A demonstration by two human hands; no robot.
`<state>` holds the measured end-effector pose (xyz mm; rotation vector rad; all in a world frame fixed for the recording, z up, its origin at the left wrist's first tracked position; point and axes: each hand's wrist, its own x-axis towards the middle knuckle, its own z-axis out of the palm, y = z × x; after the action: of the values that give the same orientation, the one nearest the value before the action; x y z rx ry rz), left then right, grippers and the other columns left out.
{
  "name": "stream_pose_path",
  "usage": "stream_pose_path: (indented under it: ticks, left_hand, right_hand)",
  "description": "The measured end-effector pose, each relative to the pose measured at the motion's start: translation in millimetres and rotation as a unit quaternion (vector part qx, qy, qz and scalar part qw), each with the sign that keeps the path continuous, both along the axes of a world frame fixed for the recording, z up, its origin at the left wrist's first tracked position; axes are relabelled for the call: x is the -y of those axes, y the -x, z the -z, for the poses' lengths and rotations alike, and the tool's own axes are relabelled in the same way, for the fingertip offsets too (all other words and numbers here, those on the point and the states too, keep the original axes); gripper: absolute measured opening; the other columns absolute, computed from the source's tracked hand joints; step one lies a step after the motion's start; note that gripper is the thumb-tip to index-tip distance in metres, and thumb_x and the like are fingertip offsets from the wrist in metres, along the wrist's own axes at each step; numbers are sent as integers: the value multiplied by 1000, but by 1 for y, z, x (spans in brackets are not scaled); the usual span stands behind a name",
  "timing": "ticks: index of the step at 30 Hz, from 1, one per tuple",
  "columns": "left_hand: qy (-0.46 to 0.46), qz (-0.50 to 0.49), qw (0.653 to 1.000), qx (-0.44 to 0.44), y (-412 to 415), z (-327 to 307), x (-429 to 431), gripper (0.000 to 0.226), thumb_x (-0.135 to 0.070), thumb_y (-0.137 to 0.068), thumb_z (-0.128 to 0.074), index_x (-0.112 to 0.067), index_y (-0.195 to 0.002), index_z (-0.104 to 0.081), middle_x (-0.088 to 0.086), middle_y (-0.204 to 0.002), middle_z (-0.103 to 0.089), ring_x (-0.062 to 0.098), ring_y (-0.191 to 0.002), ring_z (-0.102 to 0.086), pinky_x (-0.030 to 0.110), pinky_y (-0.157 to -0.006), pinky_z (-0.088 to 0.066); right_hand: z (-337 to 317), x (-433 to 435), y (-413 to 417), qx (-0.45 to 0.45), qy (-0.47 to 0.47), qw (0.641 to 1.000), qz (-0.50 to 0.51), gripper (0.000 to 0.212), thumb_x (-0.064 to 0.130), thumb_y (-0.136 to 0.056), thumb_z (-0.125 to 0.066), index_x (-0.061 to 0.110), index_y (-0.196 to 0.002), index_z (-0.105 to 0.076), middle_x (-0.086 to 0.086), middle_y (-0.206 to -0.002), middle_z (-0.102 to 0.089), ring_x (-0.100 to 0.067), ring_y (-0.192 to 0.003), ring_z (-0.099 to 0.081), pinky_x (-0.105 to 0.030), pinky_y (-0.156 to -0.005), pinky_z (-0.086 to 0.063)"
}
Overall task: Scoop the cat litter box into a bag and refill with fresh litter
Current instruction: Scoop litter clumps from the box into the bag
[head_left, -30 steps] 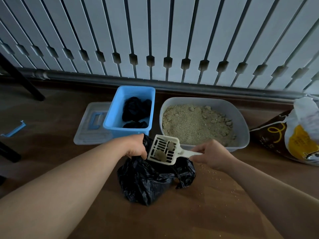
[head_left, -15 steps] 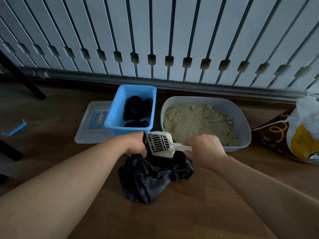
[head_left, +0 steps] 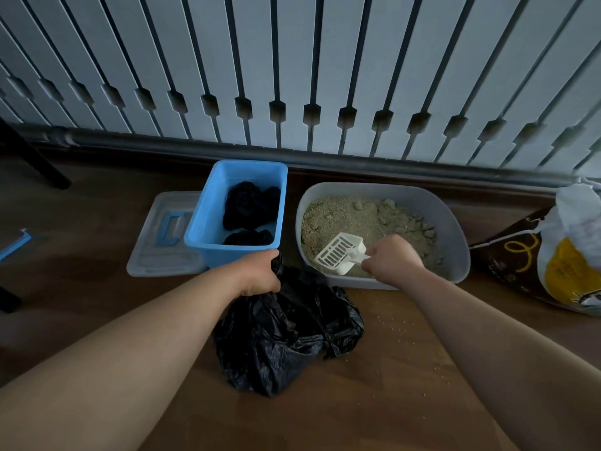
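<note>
A white slatted panel [head_left: 292, 60] fills the wall ahead of you, with a grey pipe [head_left: 325, 159] running along its foot. Below it lies the wooden floor [head_left: 390, 402]. The grey litter box [head_left: 455, 229] stands against the pipe to the right of centre, and tan litter [head_left: 367, 219] lies lumpy inside it, heaped toward the far side. The black bag [head_left: 286, 340] sits crumpled on the floor in front of you, its top just beside the box's near left corner. A brown, white and yellow litter sack [head_left: 559, 255] leans at the right edge, near the box but apart from it. The blue bin [head_left: 208, 222] stands just to the left of the box and holds dark bundles [head_left: 250, 203]. It rests partly on a clear lid [head_left: 156, 255] with a blue handle. Your left hand [head_left: 260, 271] has its fingers curled tight round the bag's upper edge, close to the bin's near wall. Your right hand [head_left: 392, 257] is over the near part of the box, fingers closed round the handle of the white slotted scoop [head_left: 340, 253]. The scoop's head tilts over the litter in the near left corner, and whether it touches the grains cannot be told. Loose grains [head_left: 396, 320] dot the floor in front of the box.
</note>
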<state>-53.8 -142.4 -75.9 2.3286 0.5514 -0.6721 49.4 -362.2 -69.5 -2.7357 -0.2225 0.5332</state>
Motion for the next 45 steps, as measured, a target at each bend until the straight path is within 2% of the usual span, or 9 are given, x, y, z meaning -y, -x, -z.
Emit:
stream_pose_path:
  ticks: [7, 11, 16, 19, 22, 26, 31, 38, 45]
  left_hand:
    - [23, -1, 1000, 16, -12, 16, 5, 82, -6, -88, -61, -26, -154, -16, 6, -148, -38, 12, -96, -49, 30, -85, -48]
    - [47, -23, 998, 28, -21, 27, 7, 80, -8, -89, -61, -27, -154, -17, 1, -125, -53, 8, -79, -52, 28, -75, -49]
    - [60, -41, 996, 50, -36, 39, 8, 77, -15, -90, -62, -23, -154, -18, 5, -154, -32, 21, -128, -46, 22, -94, -39]
    - [75, -53, 993, 70, -42, 43, 15, 72, -16, -91, -62, -21, -152, -24, 3, -154, -32, 19, -136, -38, 16, -94, -31]
    - [65, -41, 992, 96, -46, 41, 23, 64, -15, -91, -61, -19, -149, -33, 5, -148, -42, 18, -132, -43, 13, -92, -30]
    - [73, -41, 992, 99, -53, 37, 20, 61, -13, -91, -60, -20, -147, -37, 5, -146, -45, 20, -126, -49, 19, -89, -38]
    - [82, -66, 990, 96, -54, 36, 21, 44, -13, -93, -59, -10, -136, -51, 8, -135, -54, 18, -110, -53, 18, -81, -33]
    - [99, -74, 988, 88, -55, 37, 22, 41, -13, -89, -61, -17, -130, -56, -7, -113, -61, 10, -93, -59, 25, -80, -51]
    - [83, -59, 993, 58, -50, 36, 24, 67, -8, -90, -58, -19, -150, -30, 7, -138, -50, 16, -90, -58, 18, -65, -44]
  right_hand:
    - [42, -31, -8, -32, -47, 997, 42, 14, 9, -87, -57, 10, -73, -58, -2, -65, -55, -14, -55, -50, -19, -41, -30]
    - [50, -39, -18, -50, -79, 993, 72, 21, 6, -87, -54, 8, -66, -53, -6, -63, -52, -20, -54, -48, -20, -42, -30]
    - [60, -53, -32, -59, -113, 980, 149, 28, 5, -87, -54, 11, -62, -44, -2, -59, -43, -15, -47, -36, -19, -40, -22]
    - [62, -62, -40, -55, -122, 975, 176, 16, 6, -88, -55, 10, -73, -49, -2, -63, -47, -15, -50, -41, -21, -41, -25]
    - [66, -66, -45, -37, -130, 974, 180, 5, 7, -87, -55, 8, -83, -55, -3, -68, -51, -14, -54, -46, -21, -42, -28]
    - [80, -64, -49, -14, -150, 976, 156, 16, 5, -86, -54, 10, -71, -55, -1, -61, -49, -14, -49, -43, -20, -41, -26]
    - [91, -54, -54, -37, -166, 981, 90, 25, 12, -90, -51, 20, -108, -67, 1, -69, -58, -18, -57, -52, -23, -49, -36]
    - [99, -38, -59, -102, -339, 915, 191, 37, 5, -87, -61, 20, -121, -68, 0, -64, -60, -13, -51, -44, -30, -54, -38]
    - [80, -15, -55, -112, -378, 899, 192, 40, 2, -86, -63, 16, -124, -65, -3, -73, -64, -13, -54, -45, -24, -49, -40]
